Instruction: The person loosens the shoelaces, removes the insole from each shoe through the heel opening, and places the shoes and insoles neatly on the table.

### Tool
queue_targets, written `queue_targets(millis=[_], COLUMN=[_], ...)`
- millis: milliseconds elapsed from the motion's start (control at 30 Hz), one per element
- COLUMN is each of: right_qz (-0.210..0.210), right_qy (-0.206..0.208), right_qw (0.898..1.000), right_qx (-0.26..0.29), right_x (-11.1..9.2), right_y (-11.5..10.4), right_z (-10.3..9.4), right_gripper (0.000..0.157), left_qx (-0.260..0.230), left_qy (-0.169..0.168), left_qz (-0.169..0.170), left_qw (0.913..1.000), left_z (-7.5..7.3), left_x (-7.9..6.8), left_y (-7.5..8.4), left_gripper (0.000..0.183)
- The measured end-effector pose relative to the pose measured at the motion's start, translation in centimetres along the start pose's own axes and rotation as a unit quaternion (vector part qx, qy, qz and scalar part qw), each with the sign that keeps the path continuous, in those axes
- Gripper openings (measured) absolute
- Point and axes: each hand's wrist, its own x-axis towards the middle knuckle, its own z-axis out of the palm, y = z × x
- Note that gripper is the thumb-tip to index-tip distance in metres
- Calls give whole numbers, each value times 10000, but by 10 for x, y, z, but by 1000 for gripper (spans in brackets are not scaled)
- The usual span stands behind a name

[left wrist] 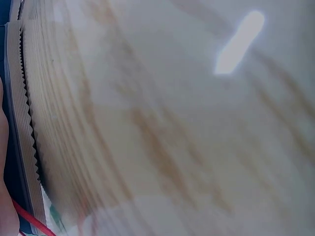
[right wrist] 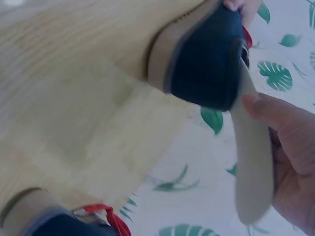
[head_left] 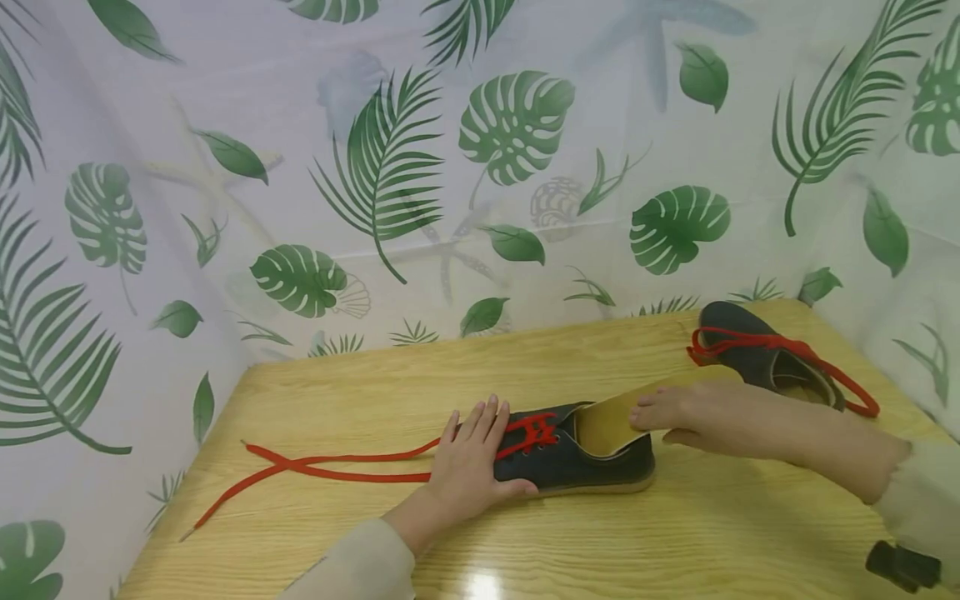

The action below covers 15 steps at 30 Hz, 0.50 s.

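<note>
A dark navy sneaker (head_left: pixel 555 465) with red laces lies on its sole, toe to the left. My left hand (head_left: pixel 472 462) rests across its toe, fingers spread and straight, thumb along the near side. With my right hand (head_left: pixel 686 417) I pinch a pale yellowish insole (head_left: pixel 600 421), thumb on one face and fingers behind, as the right wrist view shows. One end of the insole (right wrist: pixel 253 172) is inside the shoe opening; the other sticks out past the heel. How far in it reaches is hidden. The left wrist view shows mostly tabletop and the sole's edge (left wrist: pixel 27 123).
A second dark sneaker (head_left: pixel 738 358) with red laces (head_left: pixel 802 350) stands at the back right, behind my right forearm. Long loose laces (head_left: pixel 352 467) cross on the wooden table (head_left: pixel 300 550) to the left. A leaf-patterned cloth (head_left: pixel 420 208) hangs behind and along the sides.
</note>
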Motion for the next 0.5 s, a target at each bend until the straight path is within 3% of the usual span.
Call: queue_targets(millis=[133,233,500], right_qz=[-410,-490,-257], right_qy=[378,411,-144], right_qw=[9964,9929,9954], right_qx=[-643,-1000,-907], right_x=[10,15,12], right_y=[-3,-6,-7], right_z=[10,14,10], right_gripper=[40,35,39], left_qx=[16,40,-46], left_qy=[-5,-9,41], left_qz=[-11,-7,-13], left_qw=[10000,10000,10000], left_z=[0,2,2], left_x=[-1,0,0], left_y=[-1,-1,-1], left_gripper=[110,111,110])
